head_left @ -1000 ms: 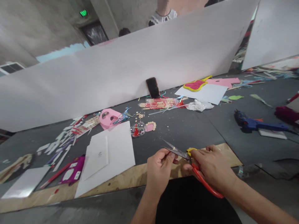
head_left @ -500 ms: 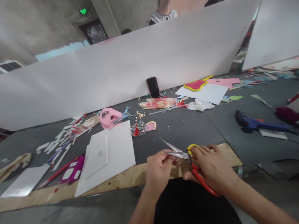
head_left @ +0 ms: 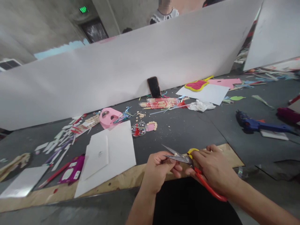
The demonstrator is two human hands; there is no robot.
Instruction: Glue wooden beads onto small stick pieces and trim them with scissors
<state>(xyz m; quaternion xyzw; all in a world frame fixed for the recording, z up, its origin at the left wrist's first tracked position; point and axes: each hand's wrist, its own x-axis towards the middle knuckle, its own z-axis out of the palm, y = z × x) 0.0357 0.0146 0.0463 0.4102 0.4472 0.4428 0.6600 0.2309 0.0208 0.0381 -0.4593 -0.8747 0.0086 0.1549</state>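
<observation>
My right hand grips a pair of scissors with one yellow and one red handle. Their metal blades stand apart and point left, over the fingers of my left hand. That hand is closed in a pinch beside the lower blade. A tiny pale bit shows between the blades at its fingertips; what it is I cannot make out. Beyond my hands, a small pink piece edged with pale beads lies on the dark table, touching a clear dish of mixed beads.
White sheets and a purple packet lie to the left. A phone leans on the white partition behind bundled sticks. A blue glue gun rests at the right. Across the partition is a person.
The scissors and my right hand have shifted slightly down and right. The blades have come a little closer together, and a pale bit now shows between them. My left fingers have spread somewhat.
</observation>
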